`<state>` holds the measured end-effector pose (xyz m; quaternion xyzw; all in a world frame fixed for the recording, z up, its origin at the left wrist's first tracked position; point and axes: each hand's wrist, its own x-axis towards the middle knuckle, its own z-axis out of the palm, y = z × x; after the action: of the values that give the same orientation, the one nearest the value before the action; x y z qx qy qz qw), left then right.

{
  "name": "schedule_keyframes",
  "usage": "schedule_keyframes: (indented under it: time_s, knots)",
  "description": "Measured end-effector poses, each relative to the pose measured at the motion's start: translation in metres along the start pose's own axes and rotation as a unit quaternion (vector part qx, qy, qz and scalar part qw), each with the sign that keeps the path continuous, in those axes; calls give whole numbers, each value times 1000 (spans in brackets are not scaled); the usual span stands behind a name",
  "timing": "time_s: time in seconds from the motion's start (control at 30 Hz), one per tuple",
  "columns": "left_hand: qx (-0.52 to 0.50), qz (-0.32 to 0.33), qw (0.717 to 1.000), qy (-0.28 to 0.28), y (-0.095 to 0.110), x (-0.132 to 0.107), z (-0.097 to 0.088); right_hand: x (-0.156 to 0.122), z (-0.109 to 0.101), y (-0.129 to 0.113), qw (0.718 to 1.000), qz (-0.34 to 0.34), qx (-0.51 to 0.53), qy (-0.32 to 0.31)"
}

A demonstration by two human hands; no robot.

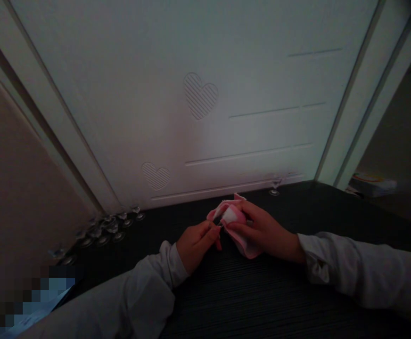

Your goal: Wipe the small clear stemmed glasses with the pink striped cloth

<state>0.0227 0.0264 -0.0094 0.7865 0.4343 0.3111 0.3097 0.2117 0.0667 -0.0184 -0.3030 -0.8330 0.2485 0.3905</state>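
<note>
Both hands meet over the dark table, around a pink cloth (246,247) with a white side. My right hand (260,228) is closed on the cloth, which is bunched between thumb and fingers. My left hand (198,242) is closed in a pinch at the cloth's left side. A clear, shiny bit shows at its fingertips, seemingly part of a small glass (221,225), mostly hidden by fingers and cloth. A small red-pink piece (218,243) hangs below the left fingers; whether it belongs to the cloth I cannot tell.
Several small stemmed glasses (111,228) stand grouped at the table's left back. Another stemmed glass (275,186) stands at the back right, near the white panel (205,141) with carved hearts. A stack of papers or books (373,184) lies beyond the right edge of the dark table (205,301).
</note>
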Motion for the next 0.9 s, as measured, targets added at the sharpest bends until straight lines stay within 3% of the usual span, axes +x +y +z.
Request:
schedule_keyframes:
  time_s: [0.2,0.43,0.9]
  knots:
    - [-34,2,999,42,-6,0,2,2,1,1,1000,3,8,19]
    - [29,7,996,88,-3,-2,4,3,3,4,998,45,27,27]
    - [39,-18,999,23,5,-1,0,1,1,2,1000,10,9,11]
